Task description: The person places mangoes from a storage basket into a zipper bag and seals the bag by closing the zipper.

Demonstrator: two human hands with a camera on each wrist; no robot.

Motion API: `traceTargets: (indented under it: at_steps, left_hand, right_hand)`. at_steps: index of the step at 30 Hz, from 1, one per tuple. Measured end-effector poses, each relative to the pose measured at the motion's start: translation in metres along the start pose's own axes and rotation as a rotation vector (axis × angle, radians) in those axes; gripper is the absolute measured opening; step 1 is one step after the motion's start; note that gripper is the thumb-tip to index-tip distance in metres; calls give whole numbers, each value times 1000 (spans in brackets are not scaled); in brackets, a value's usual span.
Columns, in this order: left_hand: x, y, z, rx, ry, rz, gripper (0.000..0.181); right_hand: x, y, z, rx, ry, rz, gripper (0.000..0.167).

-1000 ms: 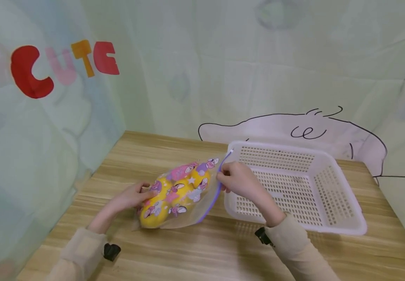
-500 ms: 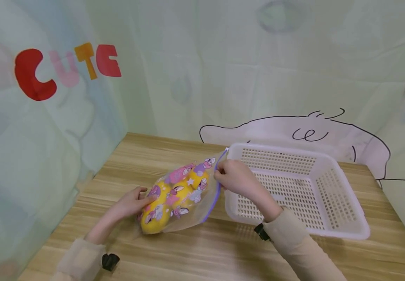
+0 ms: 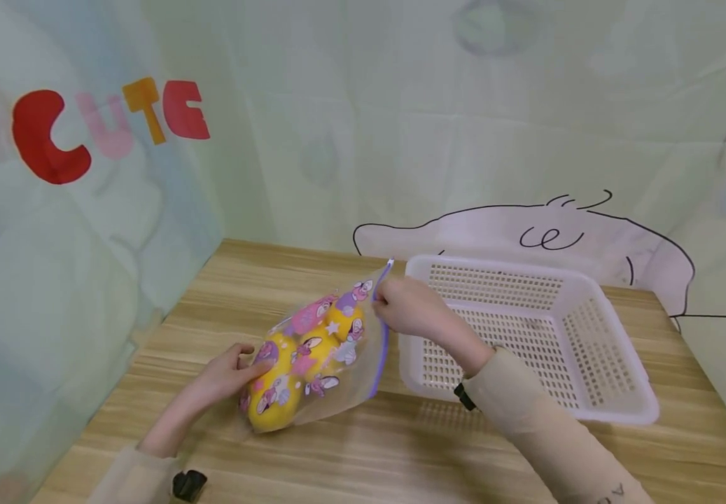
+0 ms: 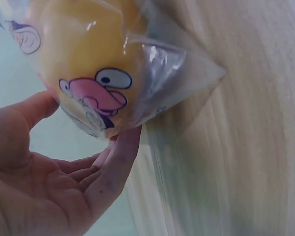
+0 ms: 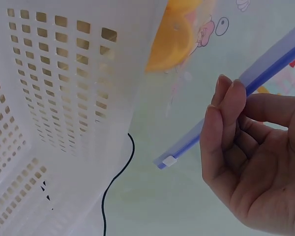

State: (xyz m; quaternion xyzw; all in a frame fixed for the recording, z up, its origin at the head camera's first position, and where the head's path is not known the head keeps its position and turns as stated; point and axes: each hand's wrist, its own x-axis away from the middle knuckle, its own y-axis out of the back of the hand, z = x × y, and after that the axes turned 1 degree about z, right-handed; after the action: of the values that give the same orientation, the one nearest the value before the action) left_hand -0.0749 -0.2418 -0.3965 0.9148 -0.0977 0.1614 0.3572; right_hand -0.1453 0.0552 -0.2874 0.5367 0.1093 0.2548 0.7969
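A clear plastic slider zip bag (image 3: 353,374) printed with pink and purple cartoon figures lies tilted at mid-table, several yellow rounded things (image 3: 274,413) inside it. My left hand (image 3: 218,378) grips its lower left end, thumb on the upper face; in the left wrist view the fingers (image 4: 120,162) reach under the filled part. My right hand (image 3: 413,308) pinches the blue-purple zip edge (image 3: 377,378) near its upper end. A white slider (image 5: 169,160) sits at that end, beyond the fingertips. Whether the zip is fully closed cannot be told.
A white perforated plastic basket (image 3: 643,409) stands on the wooden table (image 3: 363,462) right beside the bag, under my right forearm. Cloth with painted letters and drawings (image 3: 463,140) hangs behind and at the left.
The bag's zip edge has shifted left, away from the basket, with my right hand on it. My left hand and the bag's filled end have moved slightly left and nearer to me.
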Motion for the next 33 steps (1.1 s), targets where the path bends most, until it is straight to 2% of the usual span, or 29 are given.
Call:
traceTargets:
  at_steps: [7, 12, 16, 23, 33]
  left_hand:
    - [4, 0, 5, 2, 53, -3, 76]
    - [6, -2, 6, 27, 51, -10, 75]
    - [9, -4, 4, 42, 56, -20, 73]
    - [12, -4, 8, 10, 78, -32, 76]
    - [15, -5, 12, 81, 74, -74, 70]
  right_hand:
    - [-13, 1, 3, 84, 23, 43, 33]
    - [-21, 2, 6, 120, 31, 54, 31]
    - [-27, 2, 8, 120, 38, 62, 30]
    - [-39, 0, 11, 113, 47, 70, 29]
    - [-54, -2, 14, 143, 60, 37, 26]
